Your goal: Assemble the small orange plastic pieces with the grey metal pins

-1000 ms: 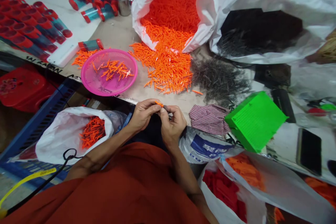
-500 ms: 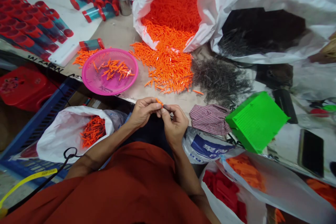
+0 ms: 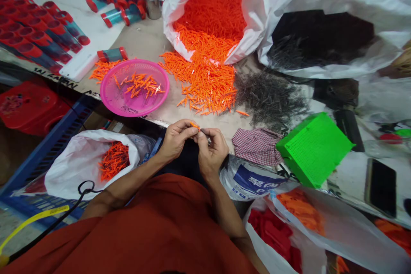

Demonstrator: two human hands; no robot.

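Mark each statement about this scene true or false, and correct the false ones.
1. The left hand pinches a small orange piece. True.
2. The pink basket is empty. False: orange pieces lie in it.
3. The green perforated box lies to the right of the checked cloth. True.
4. A phone rests on the green box. False: it lies apart, further right.
5. The right hand is held close to the left hand. True.
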